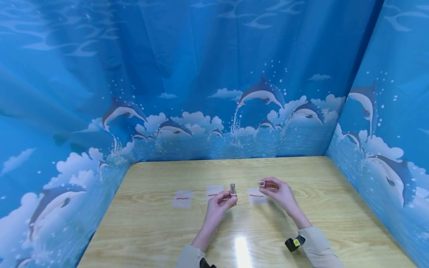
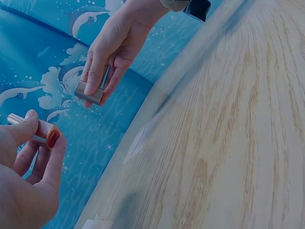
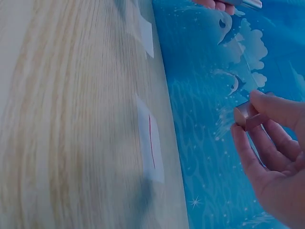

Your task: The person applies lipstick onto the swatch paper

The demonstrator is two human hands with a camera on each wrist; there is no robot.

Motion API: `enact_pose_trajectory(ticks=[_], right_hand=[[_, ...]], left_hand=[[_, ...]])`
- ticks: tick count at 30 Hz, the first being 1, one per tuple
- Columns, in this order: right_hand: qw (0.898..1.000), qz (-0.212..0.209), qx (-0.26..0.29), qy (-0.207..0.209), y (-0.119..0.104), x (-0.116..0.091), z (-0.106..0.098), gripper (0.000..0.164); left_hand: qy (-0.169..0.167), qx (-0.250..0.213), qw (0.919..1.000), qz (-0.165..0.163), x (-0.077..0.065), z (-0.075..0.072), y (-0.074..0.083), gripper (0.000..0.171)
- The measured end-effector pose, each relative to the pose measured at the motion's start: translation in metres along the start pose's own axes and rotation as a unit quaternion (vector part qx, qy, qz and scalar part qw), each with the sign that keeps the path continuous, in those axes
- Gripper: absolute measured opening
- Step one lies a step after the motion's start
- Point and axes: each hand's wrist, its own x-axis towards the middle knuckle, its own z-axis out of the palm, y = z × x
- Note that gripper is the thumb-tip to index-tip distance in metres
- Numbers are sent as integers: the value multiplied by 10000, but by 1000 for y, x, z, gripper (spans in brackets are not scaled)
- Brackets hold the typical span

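Note:
Upright between the thumb and fingers of my left hand (image 1: 216, 210) is a lipstick (image 1: 232, 189) without its cap. Its metallic inner tube points up, and a dark red round base (image 2: 53, 138) shows in the left wrist view. My right hand (image 1: 282, 195) pinches the metallic lipstick cap (image 1: 261, 183), whose open end faces the head camera. In the left wrist view the cap (image 2: 89, 93) appears as a short shiny block between thumb and fingers. Both hands are raised over the table, the lipstick and cap held apart. A white paper slip (image 1: 257, 199) with a red line lies below the right hand.
Two more paper slips with red lines lie on the wood-grain table (image 1: 151, 223): one at the left (image 1: 182, 201), the other (image 1: 214, 190) partly behind the left hand. A blue dolphin-print curtain (image 1: 201, 74) encloses the back and sides.

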Motion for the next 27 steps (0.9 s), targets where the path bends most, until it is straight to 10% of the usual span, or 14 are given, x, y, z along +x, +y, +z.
enact_pose_trajectory(ticks=[27], right_hand=[[9969, -284, 343, -645, -26, 2, 36, 35]], left_hand=[[-125, 82, 9999, -30, -3, 3, 1, 33]])
